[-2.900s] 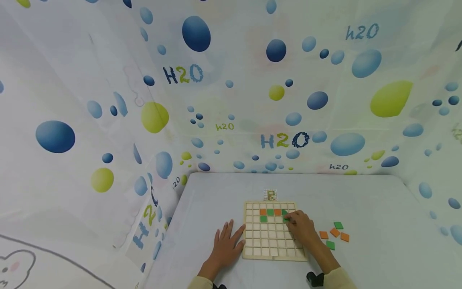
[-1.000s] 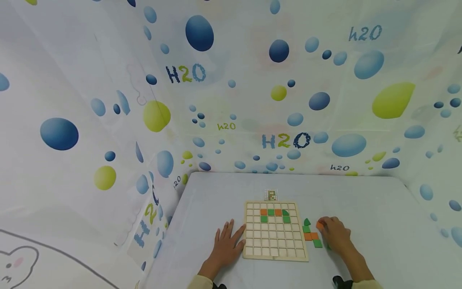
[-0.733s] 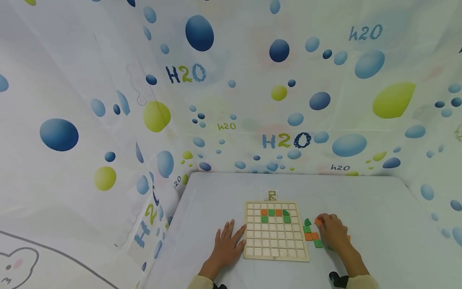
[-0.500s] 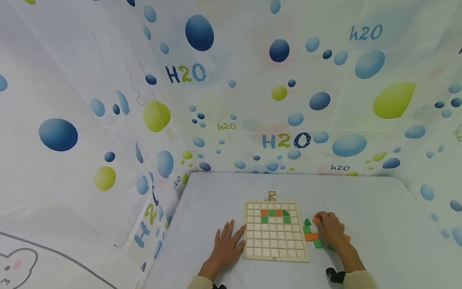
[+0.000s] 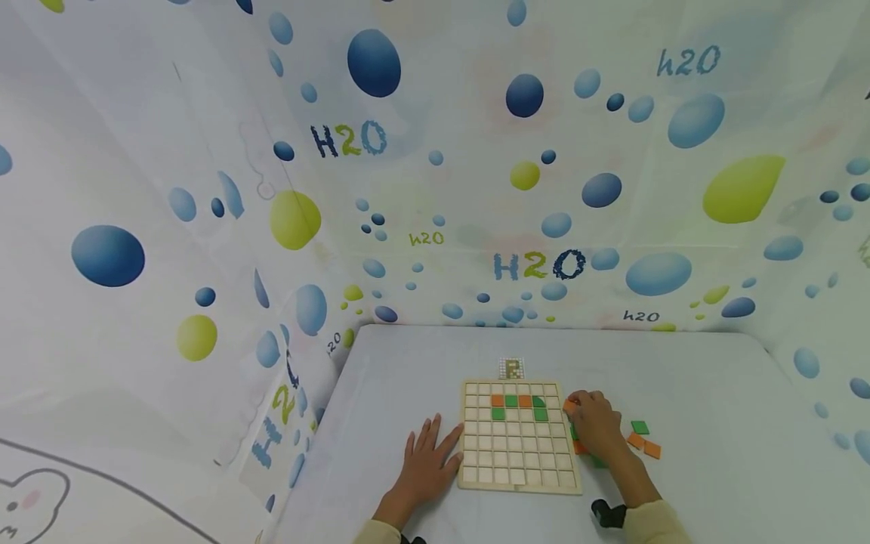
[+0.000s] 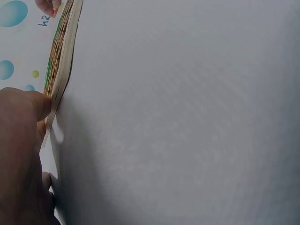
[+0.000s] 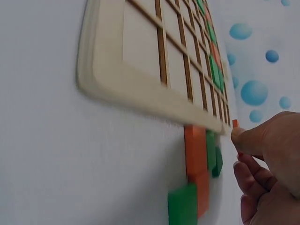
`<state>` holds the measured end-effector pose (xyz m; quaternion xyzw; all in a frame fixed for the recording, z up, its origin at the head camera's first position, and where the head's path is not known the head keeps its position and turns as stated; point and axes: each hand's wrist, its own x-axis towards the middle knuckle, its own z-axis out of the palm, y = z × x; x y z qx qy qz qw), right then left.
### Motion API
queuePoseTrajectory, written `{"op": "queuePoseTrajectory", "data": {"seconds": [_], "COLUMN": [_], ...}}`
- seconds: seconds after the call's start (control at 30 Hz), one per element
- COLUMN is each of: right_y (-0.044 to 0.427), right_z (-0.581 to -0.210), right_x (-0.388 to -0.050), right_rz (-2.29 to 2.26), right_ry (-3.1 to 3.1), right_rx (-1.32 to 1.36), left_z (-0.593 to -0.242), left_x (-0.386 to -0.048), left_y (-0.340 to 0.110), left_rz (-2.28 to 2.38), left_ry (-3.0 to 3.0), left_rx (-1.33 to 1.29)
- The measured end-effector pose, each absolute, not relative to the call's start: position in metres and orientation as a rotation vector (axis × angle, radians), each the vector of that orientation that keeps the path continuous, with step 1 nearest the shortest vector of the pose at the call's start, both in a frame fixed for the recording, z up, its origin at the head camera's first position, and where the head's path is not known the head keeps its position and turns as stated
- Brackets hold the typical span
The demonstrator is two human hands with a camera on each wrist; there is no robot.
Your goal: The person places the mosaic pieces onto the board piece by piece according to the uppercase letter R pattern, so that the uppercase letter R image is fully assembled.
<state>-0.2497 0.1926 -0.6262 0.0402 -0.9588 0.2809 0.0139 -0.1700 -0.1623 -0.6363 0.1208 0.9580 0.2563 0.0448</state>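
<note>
A wooden grid board [image 5: 519,454] lies on the table, with orange and green tiles in a few of its upper cells, one a green quarter-round tile [image 5: 538,401]. My right hand [image 5: 598,425] pinches an orange square tile [image 5: 569,406] between thumb and fingers, by the board's right edge. The right wrist view shows that orange tile [image 7: 235,123] edge-on at the fingertips. My left hand [image 5: 424,461] lies with fingers spread on the table, its thumb touching the board's left edge. Under the right hand, loose tiles are partly hidden; the right wrist view shows an orange tile [image 7: 196,150] and a green tile [image 7: 183,205].
A small pattern card [image 5: 511,368] lies just beyond the board's far edge. Right of my right hand are a loose green tile [image 5: 640,428] and two orange tiles [image 5: 652,449]. A printed curtain [image 5: 462,189] rises behind the white table [image 5: 707,393].
From the board, my right hand went right to the loose tiles, took an orange one and came back left to the board's edge. A green tile now shows below the quarter-round. Left hand still.
</note>
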Motion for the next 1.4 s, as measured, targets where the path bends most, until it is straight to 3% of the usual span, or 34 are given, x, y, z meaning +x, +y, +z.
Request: {"op": "queuePoseTrajectory", "data": {"seconds": [0.77,1.4], "right_y": [0.097,0.081], "right_z": [-0.624,-0.624], "right_x": [-0.23,-0.224], "right_rz": [0.998,0.963], "right_ry": [-2.852,-2.856], "right_rx": [0.535,0.594], "left_z": [-0.646,-0.644], "left_x": [-0.172,-0.172], "left_y": [-0.163,-0.163], "left_rz": [0.765,0.816], "left_ry": [2.92,2.941], "left_rx": [0.324,0.359]}}
